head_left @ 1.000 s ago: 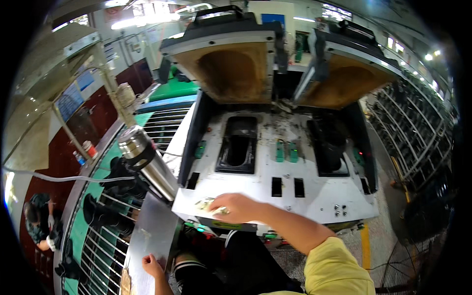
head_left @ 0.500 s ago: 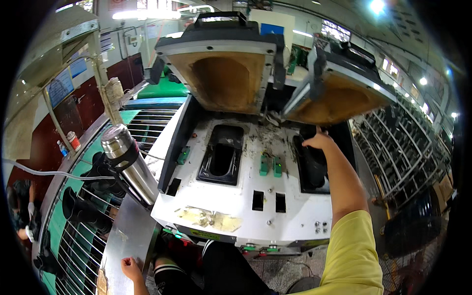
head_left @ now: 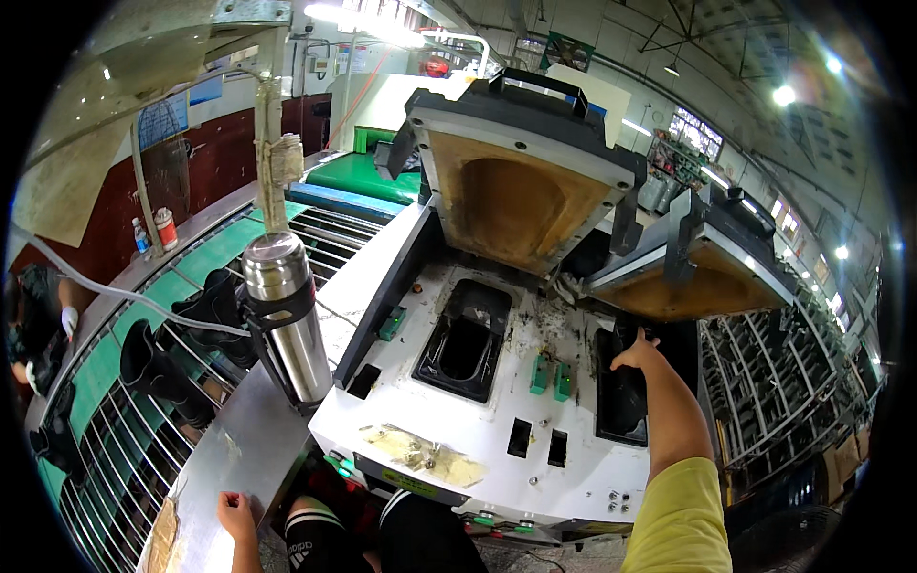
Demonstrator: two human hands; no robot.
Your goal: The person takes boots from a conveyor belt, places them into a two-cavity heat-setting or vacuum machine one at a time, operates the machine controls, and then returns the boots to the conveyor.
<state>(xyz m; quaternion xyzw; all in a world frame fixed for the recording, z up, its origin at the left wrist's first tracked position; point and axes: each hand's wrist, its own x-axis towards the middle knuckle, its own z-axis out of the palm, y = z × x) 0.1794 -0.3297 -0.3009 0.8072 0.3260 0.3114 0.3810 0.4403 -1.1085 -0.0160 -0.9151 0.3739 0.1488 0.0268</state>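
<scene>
Over the right-hand recess [head_left: 621,420] of a white two-station machine [head_left: 382,420], my right hand [head_left: 638,353] is closed at the far end of a dark shape that looks like a black boot [head_left: 626,387]. The shape's far end is in the shade of the raised right lid [head_left: 683,282], and my fingers partly hide it. My left hand [head_left: 235,514] hangs loosely curled by the metal ledge [head_left: 215,463], with nothing seen in it. The left recess [head_left: 465,349], black-rimmed, has a dark opening. Its lid [head_left: 511,205], with a brown hollowed underside, stands raised too.
A steel thermos [head_left: 291,325] with a black handle stands on the ledge, left of the machine. Several black boots [head_left: 158,372] lie on the roller conveyor [head_left: 105,458] beyond it. Metal racks [head_left: 764,382] fill the right side. At the far left another person's gloved hand [head_left: 69,323] shows.
My view has turned left and tilted up, so the machine sits lower and further right in the picture. My right hand keeps its place at the right recess; the left stays curled by the ledge.
</scene>
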